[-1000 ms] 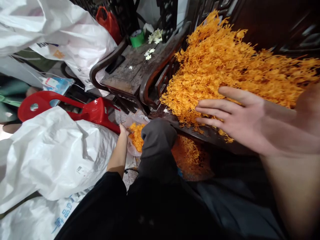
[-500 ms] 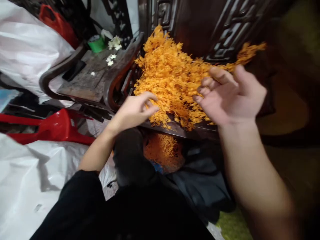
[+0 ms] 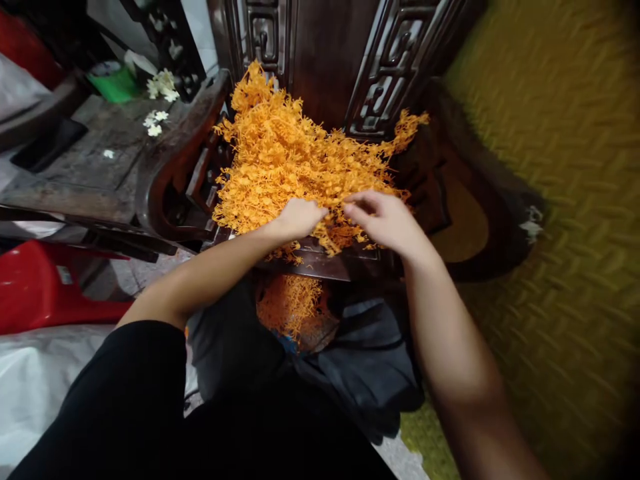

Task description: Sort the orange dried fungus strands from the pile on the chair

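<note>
A large heap of orange, thread-like sprigs (image 3: 280, 157) covers the seat of a dark carved wooden chair (image 3: 330, 265). My left hand (image 3: 303, 218) rests at the heap's front edge, fingers closed on the orange strands, though the fingertips are partly hidden. Just to its right, my right hand (image 3: 377, 217) has thumb and fingers brought together in a pinch at the strands; what lies between the fingertips is too small to name. More orange pieces (image 3: 295, 300) lie below the seat, between the knees.
On the left, a wooden side table (image 3: 95, 183) bears green tape (image 3: 114, 81), white flowers (image 3: 156, 122) and a dark flat object (image 3: 50, 143). A red plastic stool (image 3: 60, 287) stands lower left, above white bags (image 3: 45, 380). A yellow-green textured mat (image 3: 565, 220) lies right.
The view has shifted right. My right hand has come down from above the heap's right side to its front, near my left hand, and its fingers have closed. My left fingers have closed too.
</note>
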A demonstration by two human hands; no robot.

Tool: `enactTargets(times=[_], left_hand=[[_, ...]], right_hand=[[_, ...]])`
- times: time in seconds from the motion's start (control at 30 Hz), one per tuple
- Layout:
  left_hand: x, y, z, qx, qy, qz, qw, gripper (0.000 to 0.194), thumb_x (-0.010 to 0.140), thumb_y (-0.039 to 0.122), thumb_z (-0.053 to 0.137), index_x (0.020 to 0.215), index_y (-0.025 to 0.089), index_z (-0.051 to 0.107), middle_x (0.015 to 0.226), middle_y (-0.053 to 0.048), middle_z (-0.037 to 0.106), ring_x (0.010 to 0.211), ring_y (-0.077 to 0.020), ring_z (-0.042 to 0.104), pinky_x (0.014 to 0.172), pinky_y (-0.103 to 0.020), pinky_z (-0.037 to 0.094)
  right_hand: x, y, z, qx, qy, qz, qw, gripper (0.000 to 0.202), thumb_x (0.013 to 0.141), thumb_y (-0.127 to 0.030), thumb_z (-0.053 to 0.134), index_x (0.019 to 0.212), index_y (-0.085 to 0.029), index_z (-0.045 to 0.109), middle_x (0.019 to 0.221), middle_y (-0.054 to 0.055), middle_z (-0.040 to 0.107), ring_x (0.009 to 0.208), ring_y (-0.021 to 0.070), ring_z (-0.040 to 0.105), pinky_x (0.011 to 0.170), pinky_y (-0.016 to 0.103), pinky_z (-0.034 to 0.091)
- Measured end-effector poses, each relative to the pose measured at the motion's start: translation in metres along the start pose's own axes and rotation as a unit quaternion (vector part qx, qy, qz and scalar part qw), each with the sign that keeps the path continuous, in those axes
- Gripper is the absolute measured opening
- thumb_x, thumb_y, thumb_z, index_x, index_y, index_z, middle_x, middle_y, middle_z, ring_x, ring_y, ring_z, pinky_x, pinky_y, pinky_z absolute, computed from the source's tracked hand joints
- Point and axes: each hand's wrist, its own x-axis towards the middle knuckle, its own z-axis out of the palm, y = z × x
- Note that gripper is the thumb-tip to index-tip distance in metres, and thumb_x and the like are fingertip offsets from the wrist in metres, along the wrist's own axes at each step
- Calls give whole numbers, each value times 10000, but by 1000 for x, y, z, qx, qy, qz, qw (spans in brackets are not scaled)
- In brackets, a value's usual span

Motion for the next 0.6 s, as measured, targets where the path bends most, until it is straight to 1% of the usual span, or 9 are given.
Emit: enactTargets(times=[0.07,0.1,0.17,0.23,0.37,0.43,0.5,0.53,0.6], left_hand=[[1,-6,-13,-33,107,24,993,328,898,145,532,1178,184,699,1006,-127,721,892,-259,684,782,-384,476],[1,-7,-18,-51,160,38,985,317,894,155,533,1167,184,692,1003,-112,719,897,-248,677,783,-378,481],[-3,-4,-26,-82,242,64,965,283,912,177,516,1139,192,684,1027,-89,714,942,-232,665,805,-367,489],[-8,3,-31,-107,288,77,949,284,944,203,488,1167,209,665,1084,-80,705,980,-220,657,823,-359,498],[-11,7,-33,-138,317,34,938,391,976,234,453,1355,232,552,1280,-95,648,1017,-224,654,861,-376,518],[-7,-3,-28,-145,319,4,937,446,961,247,482,1406,229,506,1375,-115,599,1081,-251,641,902,-400,520],[-1,-20,-18,-149,315,-22,937,482,925,246,532,1407,223,506,1416,-128,572,1141,-280,618,943,-422,514],[2,-30,-13,-153,314,-34,936,487,907,238,551,1393,216,519,1410,-131,574,1151,-287,611,961,-430,510],[6,-48,-6,-166,317,-50,932,459,884,214,569,1342,192,555,1351,-136,604,1123,-280,620,985,-436,501]], right_hand=[[-6,4,4,-105,-50,-15,993,350,856,-434,726,1109,-194,744,958,96,755,785,239,682,830,450,566],[-8,4,7,-129,-58,-22,990,435,853,-435,729,1210,-185,711,1064,123,747,868,271,698,891,492,558],[-10,2,14,-133,-37,-43,989,611,849,-438,734,1385,-177,599,1270,165,681,1087,338,678,992,554,526],[-10,-3,18,-115,2,-63,991,701,851,-465,729,1460,-190,519,1383,174,615,1251,371,607,1049,575,501],[1,-4,9,-61,65,-83,993,716,863,-560,693,1481,-267,483,1489,136,540,1287,358,592,1008,545,547],[10,4,-4,-32,103,-98,989,766,845,-581,710,1510,-320,432,1574,104,456,1342,354,553,1009,537,545],[18,18,-19,-6,146,-112,983,774,846,-580,713,1519,-355,402,1612,85,408,1396,345,507,1040,536,520],[20,25,-25,5,161,-114,980,756,850,-578,710,1510,-359,411,1594,88,435,1386,335,518,1045,535,513],[23,39,-30,22,162,-96,982,714,838,-577,723,1460,-327,476,1455,113,577,1269,314,612,1018,534,525]])
